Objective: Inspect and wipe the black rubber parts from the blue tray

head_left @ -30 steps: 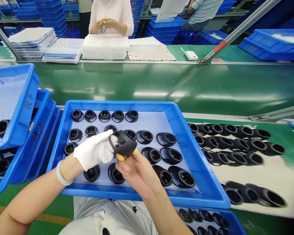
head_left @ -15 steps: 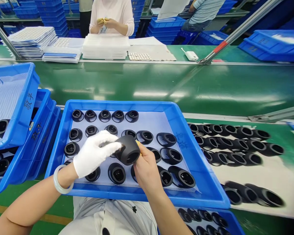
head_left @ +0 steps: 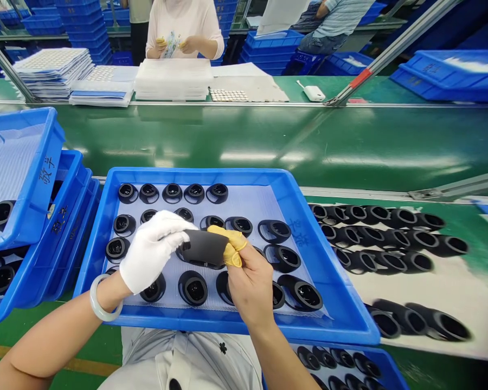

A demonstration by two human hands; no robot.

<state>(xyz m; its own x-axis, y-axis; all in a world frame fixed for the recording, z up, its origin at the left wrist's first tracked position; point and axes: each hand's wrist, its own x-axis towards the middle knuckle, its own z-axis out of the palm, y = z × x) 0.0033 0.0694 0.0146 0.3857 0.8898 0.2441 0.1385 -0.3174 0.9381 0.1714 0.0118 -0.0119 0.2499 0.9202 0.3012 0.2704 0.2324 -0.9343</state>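
My left hand (head_left: pixel 152 249), in a white glove with a pale bangle at the wrist, grips one end of a matte black ring-shaped housing (head_left: pixel 205 247). At its other end my right hand (head_left: pixel 250 276) pinches it, with yellow finger cots (head_left: pixel 231 242) on the fingers. The housing is held on its side above a blue tray (head_left: pixel 203 174). Rows of similar black housings (head_left: pixel 195 288) stand in that tray on a white liner (head_left: pixel 248 203). Some of them are hidden behind my hands.
Stacked blue trays (head_left: pixel 57 216) stand at the left. More black housings (head_left: pixel 418 238) line a pale sheet (head_left: pixel 439 287) on the right. Another filled tray (head_left: pixel 386 368) sits below. A metal post (head_left: pixel 374 70) slants at the right. Across the bench, a person (head_left: pixel 185 32) handles something small.
The housing has turned in my hands from its round opening to its broad side. My right hand has shifted slightly right, and its yellow finger cots now show.
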